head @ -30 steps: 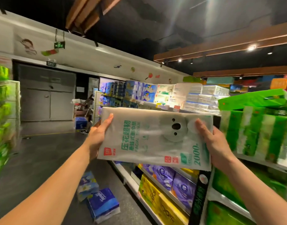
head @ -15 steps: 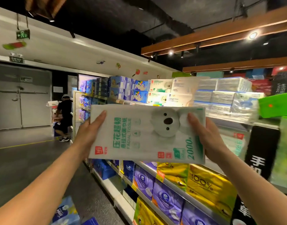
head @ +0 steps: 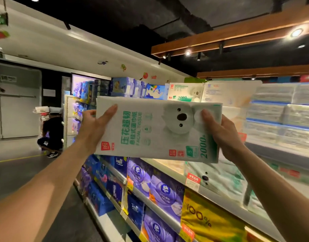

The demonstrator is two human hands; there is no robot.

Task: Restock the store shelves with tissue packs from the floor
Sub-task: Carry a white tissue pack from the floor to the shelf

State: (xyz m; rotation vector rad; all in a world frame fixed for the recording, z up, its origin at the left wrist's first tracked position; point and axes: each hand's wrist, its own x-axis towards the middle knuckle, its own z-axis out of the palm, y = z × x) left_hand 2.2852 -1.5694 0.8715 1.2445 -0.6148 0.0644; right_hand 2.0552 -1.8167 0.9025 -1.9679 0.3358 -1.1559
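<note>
Both arms reach forward and up, bare to the elbow. The left hand (head: 94, 126) grips the left end of a tissue pack (head: 150, 130): thumb laid flat on the printed face, fingers curled round the edge behind it. The right hand (head: 223, 135) grips the right end the same way, thumb pressed on the front beside the koala picture, fingers hidden behind the pack.

The tissue pack is white, with green lettering, "FACIAL TISSUE" and "2000". It is held in the air with its long side level and its face to the camera, in front of the shelving (head: 160, 213) and about level with its upper tier. Whether it touches anything behind cannot be told.

Below the pack, the lower shelves hold purple packs (head: 160, 189), a yellow pack (head: 208, 219) marked "100%", and dark blue packs (head: 115, 187) further left. Just under the right hand, more koala-print packs (head: 215, 179) lie on a shelf, blurred.

Behind the held pack, the top of the unit carries another koala pack (head: 185, 92), blue boxes (head: 125, 86) to its left and clear-wrapped white stacks (head: 279, 112) to the right.

Far down the aisle a person (head: 52, 135) in dark clothes crouches on the grey floor (head: 14, 175) at the end of the shelving.
</note>
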